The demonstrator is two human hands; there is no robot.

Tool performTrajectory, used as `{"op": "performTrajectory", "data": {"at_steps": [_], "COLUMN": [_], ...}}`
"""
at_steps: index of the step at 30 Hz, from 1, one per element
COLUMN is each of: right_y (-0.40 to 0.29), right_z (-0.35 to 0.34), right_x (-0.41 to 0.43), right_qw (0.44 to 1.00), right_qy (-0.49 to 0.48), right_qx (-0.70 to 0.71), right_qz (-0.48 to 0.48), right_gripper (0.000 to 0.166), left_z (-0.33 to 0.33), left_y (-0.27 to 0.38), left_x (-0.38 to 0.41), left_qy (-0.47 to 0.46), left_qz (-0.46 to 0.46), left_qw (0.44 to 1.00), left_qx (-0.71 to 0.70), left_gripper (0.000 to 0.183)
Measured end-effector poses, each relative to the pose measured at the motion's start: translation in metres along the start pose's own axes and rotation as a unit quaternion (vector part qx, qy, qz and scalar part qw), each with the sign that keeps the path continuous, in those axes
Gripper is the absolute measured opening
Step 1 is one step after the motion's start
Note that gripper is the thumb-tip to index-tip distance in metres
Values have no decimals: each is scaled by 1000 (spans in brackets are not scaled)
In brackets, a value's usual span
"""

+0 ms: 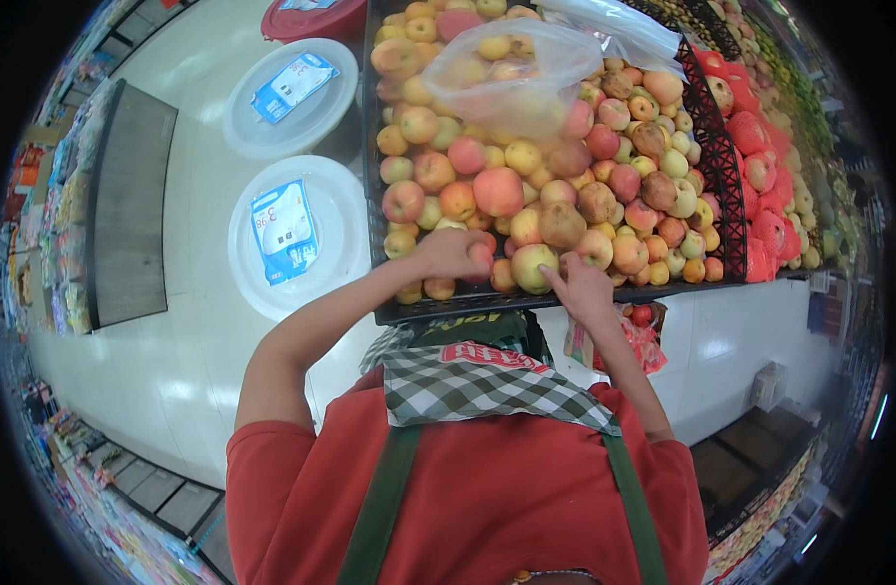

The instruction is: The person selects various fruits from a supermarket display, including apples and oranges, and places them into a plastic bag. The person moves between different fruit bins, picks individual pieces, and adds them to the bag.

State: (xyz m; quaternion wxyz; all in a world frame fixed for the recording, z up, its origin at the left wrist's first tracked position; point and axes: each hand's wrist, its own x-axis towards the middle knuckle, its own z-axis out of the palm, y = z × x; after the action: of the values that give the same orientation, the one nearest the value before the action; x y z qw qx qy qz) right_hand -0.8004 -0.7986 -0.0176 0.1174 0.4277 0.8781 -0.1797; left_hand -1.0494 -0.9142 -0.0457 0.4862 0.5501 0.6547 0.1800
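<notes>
Many red, yellow and green apples lie heaped in a black plastic crate (418, 313) before me. Near the crate's front edge, my left hand (448, 256) has its fingers around a red apple (480, 262). To its right, my right hand (581, 281) touches a larger yellow-green apple (532, 269) with the thumb on its side; whether the fingers grip it is hard to tell. A clear plastic bag (517, 73) rests on the heap farther back, and some apples show through it. Several apples near my hands have brown patches.
White round lids (345, 241) with price cards stand left of the crate. Red netted fruit (766, 234) lies beyond the black divider (733, 219) at right. A red bag (642, 351) is below the crate. A dark-sided display shelf (133, 205) stands at far left.
</notes>
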Motion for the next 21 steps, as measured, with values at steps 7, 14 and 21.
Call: {"op": "performTrajectory", "data": {"at_steps": [7,14,21], "right_y": [-16,-32,-43], "right_z": [20,-8,-30], "right_x": [18,-1,9], "right_qw": [996,964,916], "right_qy": [-57,39,141], "right_qx": [17,232,262], "right_qz": [67,-121,-269], "right_gripper": [85,79,84], "left_z": [-53,-46,-23], "left_y": [-42,-40,-40], "left_x": [-30,-42,-27], "left_qy": [-7,-7,-105], "left_qz": [10,75,3], "left_qw": [818,662,746], "left_qx": [-576,-746,-657], "left_gripper": [56,49,52]}}
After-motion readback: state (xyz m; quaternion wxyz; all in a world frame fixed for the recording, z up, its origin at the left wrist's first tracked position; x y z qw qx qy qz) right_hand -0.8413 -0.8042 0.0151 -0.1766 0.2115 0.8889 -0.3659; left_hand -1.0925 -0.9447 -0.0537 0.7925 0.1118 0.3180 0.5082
